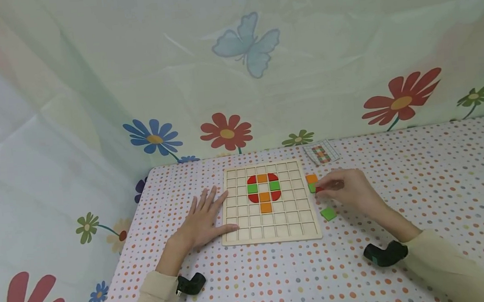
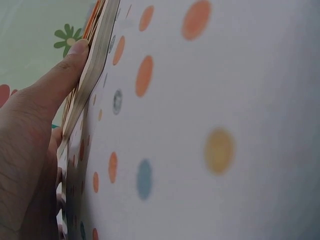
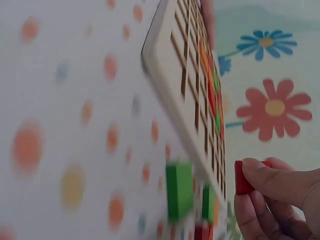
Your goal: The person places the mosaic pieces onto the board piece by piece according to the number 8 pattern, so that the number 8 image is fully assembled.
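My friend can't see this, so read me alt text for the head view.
A person's right hand pinches a red tile beside a wooden grid board; the left hand touches the board's left edge. Red, orange and green tiles sit on it; a printed card lies near its far right corner.

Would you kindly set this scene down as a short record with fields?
left hand: spread, thumb on the left side of the wooden board
right hand: pinches a red tile
placed tiles: four red, three orange, two green
green tile: loose, right of the board
printed card: near the board's far right corner
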{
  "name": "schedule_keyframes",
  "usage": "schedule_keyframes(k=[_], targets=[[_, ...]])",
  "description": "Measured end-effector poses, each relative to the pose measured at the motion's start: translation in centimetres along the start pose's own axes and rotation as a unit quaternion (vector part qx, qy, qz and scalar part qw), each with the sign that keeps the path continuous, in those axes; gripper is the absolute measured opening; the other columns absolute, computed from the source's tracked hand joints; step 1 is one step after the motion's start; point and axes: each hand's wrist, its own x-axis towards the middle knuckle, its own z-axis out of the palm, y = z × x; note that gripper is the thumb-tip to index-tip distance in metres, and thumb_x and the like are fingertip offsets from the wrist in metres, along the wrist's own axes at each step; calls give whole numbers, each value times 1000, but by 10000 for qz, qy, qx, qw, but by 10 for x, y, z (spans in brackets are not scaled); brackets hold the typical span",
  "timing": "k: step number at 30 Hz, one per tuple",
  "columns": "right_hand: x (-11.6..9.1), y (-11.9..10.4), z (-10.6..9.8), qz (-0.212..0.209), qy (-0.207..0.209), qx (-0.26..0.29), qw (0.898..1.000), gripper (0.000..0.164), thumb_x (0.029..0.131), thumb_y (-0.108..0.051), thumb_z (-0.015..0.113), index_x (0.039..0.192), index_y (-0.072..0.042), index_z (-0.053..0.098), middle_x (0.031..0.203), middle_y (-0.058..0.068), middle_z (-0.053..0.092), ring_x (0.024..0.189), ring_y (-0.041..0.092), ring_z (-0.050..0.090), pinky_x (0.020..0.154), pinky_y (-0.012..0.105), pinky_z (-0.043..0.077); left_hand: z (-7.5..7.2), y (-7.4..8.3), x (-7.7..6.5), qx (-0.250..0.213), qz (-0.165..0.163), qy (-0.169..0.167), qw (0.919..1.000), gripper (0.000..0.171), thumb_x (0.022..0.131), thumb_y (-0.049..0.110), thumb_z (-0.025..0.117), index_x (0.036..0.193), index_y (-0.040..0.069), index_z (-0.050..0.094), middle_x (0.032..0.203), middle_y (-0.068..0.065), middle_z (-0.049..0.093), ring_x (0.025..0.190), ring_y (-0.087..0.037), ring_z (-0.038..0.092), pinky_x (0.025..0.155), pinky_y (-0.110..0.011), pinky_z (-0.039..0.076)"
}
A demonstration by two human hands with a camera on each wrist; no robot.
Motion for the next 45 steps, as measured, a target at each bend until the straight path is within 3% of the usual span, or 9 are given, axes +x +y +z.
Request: schedule_keyframes(k=[9,17,31,41,45], targets=[[17,-26,44,-303,-723,717,9943,14,83,4,85,95,-1,83,92,4,77,82,16,69,72,24,60,2,1,0,-88,58,35,9999,101,92,77,56,170,24,18,176,-10,3,161,-36,-4,128,-59,-1],[29,-35,67,-493,-1105,634,9906,13,86,4,82,98,-3,84,88,0,74,79,13,61,69,21,55,1,0,-1,-135,67,23,9999,101,93,76,57,170,24,18,176,-10,3,161,-36,-5,128,-59,-1],[34,-43,70,-346,-1338,266,9900,14,87,8,80,98,1,83,86,3,71,75,13,57,64,21,50,0,-1,1,39,-10,35,10000,102,92,77,57,170,24,18,176,-10,2,161,-35,-4,129,-58,-1],[33,-56,76,-429,-1338,-574,9884,15,89,10,77,100,2,82,89,5,70,85,20,65,77,32,59,-2,0,0,47,3,-8,10000,102,94,76,56,170,22,16,176,-11,1,161,-35,-5,129,-58,-2],[32,-57,76,-683,-1341,-750,9858,14,88,13,75,97,4,82,88,7,70,86,23,67,78,34,61,-2,0,-1,39,4,-7,10000,102,93,77,56,170,23,16,176,-10,1,161,-35,-5,129,-58,-2]])
